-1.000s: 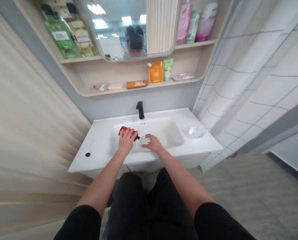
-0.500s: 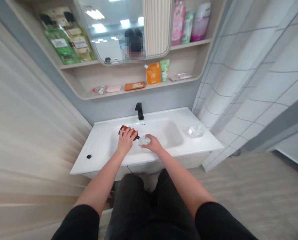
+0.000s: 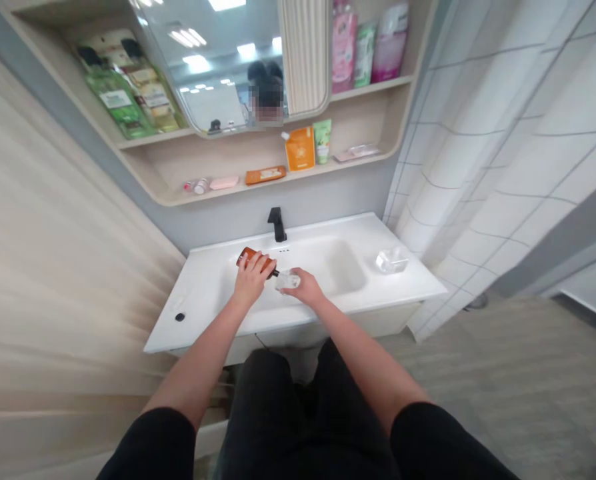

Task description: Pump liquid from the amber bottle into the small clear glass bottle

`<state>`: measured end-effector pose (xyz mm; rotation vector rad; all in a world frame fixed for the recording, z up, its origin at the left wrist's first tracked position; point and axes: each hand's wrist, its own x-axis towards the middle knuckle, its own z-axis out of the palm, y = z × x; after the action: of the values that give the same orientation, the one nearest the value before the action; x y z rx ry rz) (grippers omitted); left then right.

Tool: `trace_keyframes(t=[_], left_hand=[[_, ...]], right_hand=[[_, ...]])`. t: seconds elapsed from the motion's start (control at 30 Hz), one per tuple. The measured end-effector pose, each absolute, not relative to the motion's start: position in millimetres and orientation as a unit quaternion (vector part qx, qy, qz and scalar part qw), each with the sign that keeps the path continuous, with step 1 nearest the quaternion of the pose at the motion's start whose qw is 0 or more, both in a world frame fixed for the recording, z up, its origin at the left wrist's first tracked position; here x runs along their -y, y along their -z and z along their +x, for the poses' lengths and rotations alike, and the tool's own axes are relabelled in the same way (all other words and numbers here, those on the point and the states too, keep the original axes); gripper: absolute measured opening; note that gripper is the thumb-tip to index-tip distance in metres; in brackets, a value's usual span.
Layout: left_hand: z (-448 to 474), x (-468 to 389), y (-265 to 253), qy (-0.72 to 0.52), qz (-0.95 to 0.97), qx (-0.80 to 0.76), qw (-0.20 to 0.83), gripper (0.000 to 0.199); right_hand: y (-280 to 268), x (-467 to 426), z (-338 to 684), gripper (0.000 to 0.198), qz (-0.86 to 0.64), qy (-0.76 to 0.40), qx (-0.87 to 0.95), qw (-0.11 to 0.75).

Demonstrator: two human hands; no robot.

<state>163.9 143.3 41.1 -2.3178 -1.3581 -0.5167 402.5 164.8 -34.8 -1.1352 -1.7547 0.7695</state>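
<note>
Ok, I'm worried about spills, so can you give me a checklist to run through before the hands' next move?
1. Left hand gripping the amber bottle: ok.
2. Right hand holding the clear container: ok.
3. Both held above the sink basin: ok.
4. Bottle's black neck inside the container's mouth: cannot tell; they meet in view.
5. Room left in the container: cannot tell, too small.

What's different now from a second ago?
The bottle looks tipped slightly more, base up. The view shifted, so the shelf slid left and down in the picture. Nothing was grabbed or let go: the left hand still holds the bottle, the right hand the clear cup. The clear container and black cap stayed put.
</note>
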Motion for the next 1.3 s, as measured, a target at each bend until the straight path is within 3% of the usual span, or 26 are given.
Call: trace_keyframes(t=[1.3], left_hand=[[194,-158,-118,0.127,-0.889,0.351,0.265,0.054]], right_hand=[[38,-169,403,0.072,-0.419,-0.309,0.629,0.577]])
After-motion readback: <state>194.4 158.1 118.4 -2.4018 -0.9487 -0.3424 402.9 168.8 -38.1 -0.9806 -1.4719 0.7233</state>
